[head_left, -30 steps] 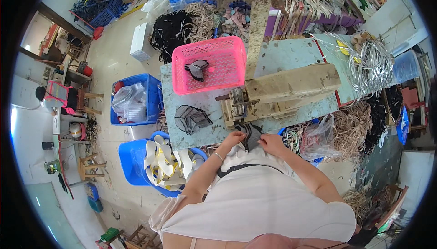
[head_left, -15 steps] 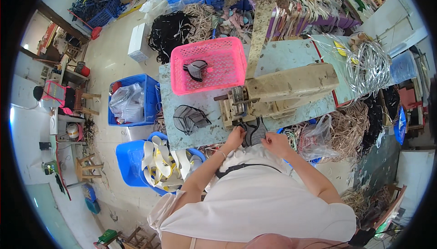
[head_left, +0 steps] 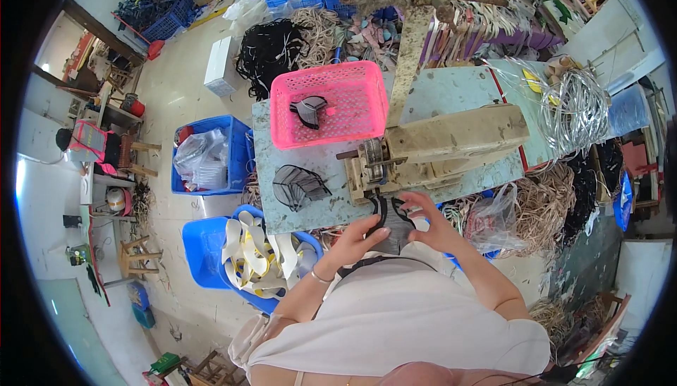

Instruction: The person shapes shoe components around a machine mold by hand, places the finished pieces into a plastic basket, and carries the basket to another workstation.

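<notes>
A grey fabric piece with black edging [head_left: 396, 229] lies in front of the sewing machine [head_left: 437, 143], its far end beside the machine's needle area. My left hand [head_left: 358, 241] grips its left edge, the thumb lying on top of the cloth. At the right edge, my right hand [head_left: 436, 229] has its thumb and fingers apart, touching or nearly touching the black edging. More grey pieces with black edging [head_left: 297, 187] lie on the table left of the machine. Another such piece [head_left: 309, 111] rests in the pink basket [head_left: 330, 139].
The worn pale table [head_left: 264, 167] carries the machine and the basket. A blue bin with white and yellow curved pieces [head_left: 254, 248] stands at the left, below a blue crate with plastic bags [head_left: 204, 157]. Bundles of beige cord [head_left: 543, 199] and silvery strips [head_left: 575, 107] are at the right.
Both hands have drawn the grey piece toward me, away from the machine, so more of it shows. The right fingers have lifted and spread. My view has shifted slightly.
</notes>
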Tool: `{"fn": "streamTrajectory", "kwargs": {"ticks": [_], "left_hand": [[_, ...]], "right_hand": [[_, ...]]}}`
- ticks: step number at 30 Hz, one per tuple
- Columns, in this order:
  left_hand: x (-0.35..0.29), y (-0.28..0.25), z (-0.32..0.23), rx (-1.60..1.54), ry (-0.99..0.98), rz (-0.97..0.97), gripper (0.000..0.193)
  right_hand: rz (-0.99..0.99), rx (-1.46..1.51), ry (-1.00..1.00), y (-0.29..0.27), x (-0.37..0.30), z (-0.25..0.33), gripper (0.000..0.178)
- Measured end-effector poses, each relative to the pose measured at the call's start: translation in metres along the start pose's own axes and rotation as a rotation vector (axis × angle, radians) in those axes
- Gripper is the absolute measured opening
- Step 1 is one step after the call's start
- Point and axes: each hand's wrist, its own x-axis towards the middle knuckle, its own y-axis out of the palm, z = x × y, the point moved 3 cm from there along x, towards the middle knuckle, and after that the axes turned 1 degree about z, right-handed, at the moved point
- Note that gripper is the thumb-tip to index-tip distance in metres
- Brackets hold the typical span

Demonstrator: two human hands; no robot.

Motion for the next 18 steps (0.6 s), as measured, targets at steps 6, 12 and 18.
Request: {"fn": "streamTrajectory", "kwargs": {"ticks": [6,12,18], "left_hand": [[0.015,-0.022,-0.014,-0.201,-0.043,-0.163,0.025],[0.026,-0.025,-0.011,-0.229,-0.032,-0.33,0.031],[0.037,-0.037,-0.015,-0.064,-0.032,-0.401,0.035]], "right_hand": [[0.026,0.437,0.293,-0.005,0.019,0.005,0.02],[-0.014,0.51,0.256,-0.008,0.034,0.0,0.015],[-0.139,0.557,0.237,-0.014,0.042,-0.014,0.015]]}}
